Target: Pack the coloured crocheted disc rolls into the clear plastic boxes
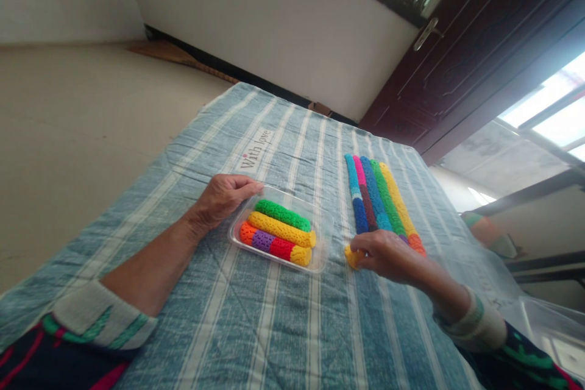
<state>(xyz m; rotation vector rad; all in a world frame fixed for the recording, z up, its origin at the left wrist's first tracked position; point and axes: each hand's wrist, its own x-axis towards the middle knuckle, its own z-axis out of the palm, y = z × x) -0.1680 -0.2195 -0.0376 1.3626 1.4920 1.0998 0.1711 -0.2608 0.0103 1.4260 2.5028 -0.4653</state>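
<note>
My left hand point(230, 196) pinches the far left corner of a clear plastic container point(323, 245). Inside lie a green roll point(283, 214), a yellow roll point(282, 230) and a roll banded in orange, purple, red and yellow point(280, 247), all with a knobbly, holed surface. To the right of the container, my right hand point(381, 254) has its fingers closed round a short yellow knobbly piece point(352, 257) at the tabletop. Just beyond that hand, several long coloured rolls point(375, 195) lie side by side; the hand hides part of their near ends.
A blue striped cloth point(274, 329) printed "With love" covers the table. Clear plastic containers point(553, 329) stand at the right edge. A dark red door point(439, 73) and a white wall point(274, 18) are behind; bare floor point(82, 134) lies to the left.
</note>
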